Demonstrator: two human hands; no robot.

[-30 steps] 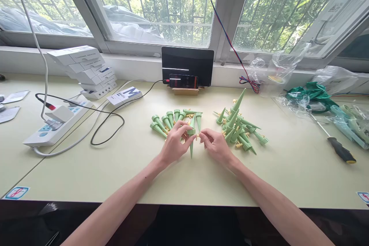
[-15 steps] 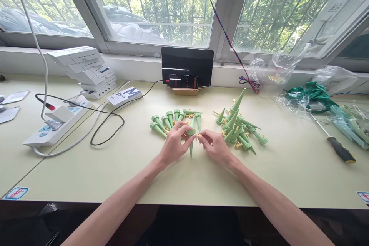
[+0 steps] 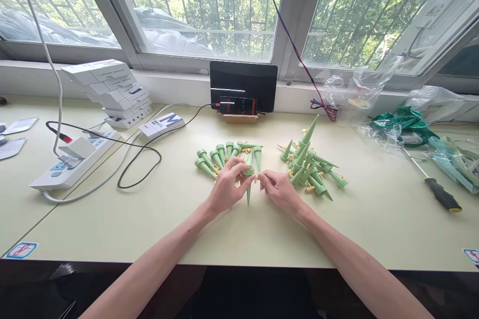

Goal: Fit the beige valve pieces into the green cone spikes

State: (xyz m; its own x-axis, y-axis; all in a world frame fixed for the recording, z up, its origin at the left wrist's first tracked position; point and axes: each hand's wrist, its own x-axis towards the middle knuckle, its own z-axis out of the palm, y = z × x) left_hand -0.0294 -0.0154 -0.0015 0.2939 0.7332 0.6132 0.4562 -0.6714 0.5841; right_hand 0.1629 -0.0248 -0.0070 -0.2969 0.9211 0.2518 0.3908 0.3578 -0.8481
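My left hand [image 3: 229,183] is closed on a green spike [image 3: 248,194], whose pointed end faces down toward the table's front edge. Thumb and finger of my right hand [image 3: 279,188] pinch a small yellow valve [image 3: 256,178] at the spike's right side; the exact contact is too small to tell. Behind my left hand several green spikes [image 3: 220,152] lie fanned out with yellow parts by them. To the right of my right hand is a loose heap of green spikes [image 3: 305,164] with yellow valves.
A phone [image 3: 237,105] leans on a black tablet [image 3: 243,77] at the back. At left are stacked white boxes [image 3: 112,89], a power strip [image 3: 71,162] and cables. A screwdriver [image 3: 443,194], green bag [image 3: 404,127] and clear plastic lie at right.
My right fingers have shifted slightly and the yellow valve sits a little further left, closer to the spike. My left hand has barely moved.
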